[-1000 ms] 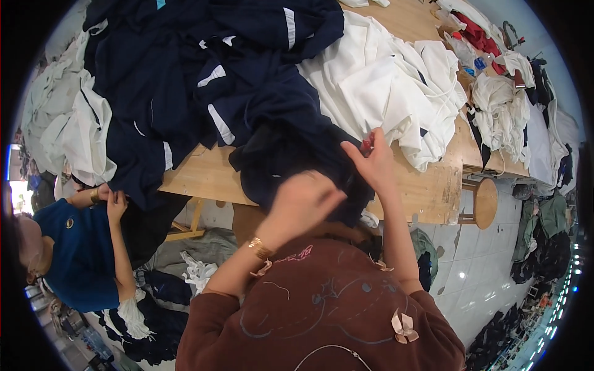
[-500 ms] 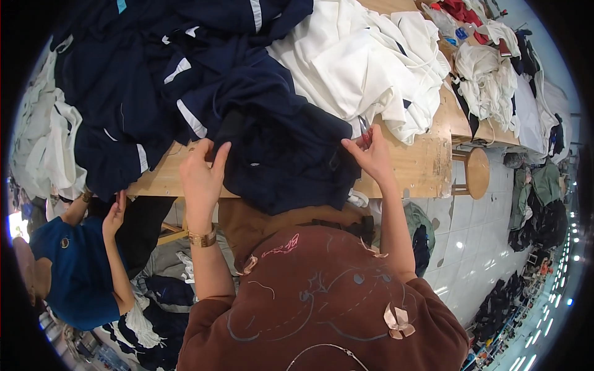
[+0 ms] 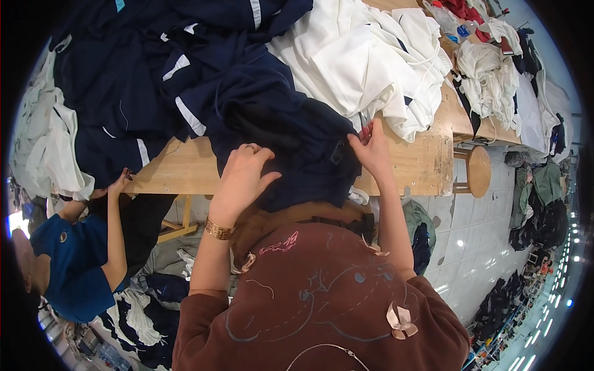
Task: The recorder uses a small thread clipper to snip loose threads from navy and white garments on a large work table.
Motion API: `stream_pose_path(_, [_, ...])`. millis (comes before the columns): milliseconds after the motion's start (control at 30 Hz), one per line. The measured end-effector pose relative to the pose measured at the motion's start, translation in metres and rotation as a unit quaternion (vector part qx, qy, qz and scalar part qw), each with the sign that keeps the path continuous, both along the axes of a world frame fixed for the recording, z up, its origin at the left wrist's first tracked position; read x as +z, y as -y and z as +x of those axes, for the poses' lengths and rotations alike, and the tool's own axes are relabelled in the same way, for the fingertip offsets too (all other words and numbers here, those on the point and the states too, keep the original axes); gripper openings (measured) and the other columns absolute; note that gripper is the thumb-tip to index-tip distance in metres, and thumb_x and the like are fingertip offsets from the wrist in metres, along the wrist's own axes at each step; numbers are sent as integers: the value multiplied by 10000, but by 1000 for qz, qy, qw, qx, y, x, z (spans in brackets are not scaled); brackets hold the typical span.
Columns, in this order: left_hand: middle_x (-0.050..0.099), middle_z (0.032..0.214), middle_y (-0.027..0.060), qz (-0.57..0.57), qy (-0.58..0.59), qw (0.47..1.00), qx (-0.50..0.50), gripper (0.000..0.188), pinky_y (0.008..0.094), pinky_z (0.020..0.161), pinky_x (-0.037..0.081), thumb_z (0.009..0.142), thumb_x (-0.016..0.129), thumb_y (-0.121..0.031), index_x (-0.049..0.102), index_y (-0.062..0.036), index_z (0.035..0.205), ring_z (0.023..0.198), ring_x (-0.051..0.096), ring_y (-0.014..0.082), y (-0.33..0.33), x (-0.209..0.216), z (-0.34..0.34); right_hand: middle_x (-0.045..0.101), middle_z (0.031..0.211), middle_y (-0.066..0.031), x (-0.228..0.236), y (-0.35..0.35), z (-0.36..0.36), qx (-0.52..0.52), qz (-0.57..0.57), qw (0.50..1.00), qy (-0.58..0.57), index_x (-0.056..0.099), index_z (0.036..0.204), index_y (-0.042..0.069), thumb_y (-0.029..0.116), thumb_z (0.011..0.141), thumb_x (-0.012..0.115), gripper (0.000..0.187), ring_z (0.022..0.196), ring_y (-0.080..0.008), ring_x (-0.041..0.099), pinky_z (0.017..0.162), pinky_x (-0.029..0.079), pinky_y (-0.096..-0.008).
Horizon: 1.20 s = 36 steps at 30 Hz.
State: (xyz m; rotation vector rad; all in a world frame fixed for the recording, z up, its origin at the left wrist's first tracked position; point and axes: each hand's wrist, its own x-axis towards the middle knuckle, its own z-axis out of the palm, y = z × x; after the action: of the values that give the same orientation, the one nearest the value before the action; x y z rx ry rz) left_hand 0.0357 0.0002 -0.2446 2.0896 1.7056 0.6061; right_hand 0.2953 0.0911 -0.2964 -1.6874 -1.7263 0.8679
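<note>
A navy garment lies bunched over the table's near edge, its lower part hanging toward my lap. Over its left part is my left hand, thumb and forefinger spread apart with no cloth between them. At the garment's right edge, my right hand pinches the cloth between thumb and fingers. Tucked in that same hand are small red-handled thread snips, their blades pointing away from me. A small dark patch shows on the cloth beside my right thumb.
More navy garments with white strips cover the wooden table at left; a white garment pile lies behind. A co-worker in a blue shirt handles navy cloth at left. A wooden stool stands at right.
My left hand has let go of the garment's left edge and moved right and nearer, its fingers opening. The right hand keeps its pinch. The co-worker's hands have shifted slightly.
</note>
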Motion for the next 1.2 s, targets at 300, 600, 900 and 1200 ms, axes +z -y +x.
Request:
stream_pose_path(300, [549, 721, 106, -111, 78, 991, 3, 134, 322, 674, 403, 774, 644, -88, 527, -27, 798, 731, 528, 250, -11, -6, -20, 508, 700, -65, 5, -6, -2, -44, 6, 999, -22, 401, 848, 16, 154, 726, 704, 354, 618, -130, 506, 569, 431, -268])
stream_pose_path(600, [370, 655, -61, -92, 451, 885, 64, 120, 171, 523, 272, 917, 522, -138, 454, -57, 861, 584, 313, 17, -30, 3, -10, 437, 607, -27, 44, -4, -17, -63, 71, 991, -92, 433, 772, 16, 263, 805, 679, 351, 552, -110, 406, 511, 364, -263])
stream_pose_path(900, [364, 699, -87, -58, 560, 825, 42, 76, 149, 524, 238, 931, 497, -110, 449, -72, 886, 602, 294, -13, -46, 9, 2, 477, 573, -138, 96, 28, -57, 265, -3, 958, -110, 503, 752, 6, 273, 876, 573, 303, 503, -254, 462, 489, 369, -329])
stream_pose_path(1200, [365, 692, -85, -72, 550, 831, 42, 91, 152, 522, 243, 927, 507, -120, 449, -69, 879, 600, 298, -12, -46, 14, 2, 523, 620, -119, 91, 24, -61, 305, 106, 946, -27, 488, 732, 42, 353, 867, 557, 346, 571, -326, 528, 494, 390, -378])
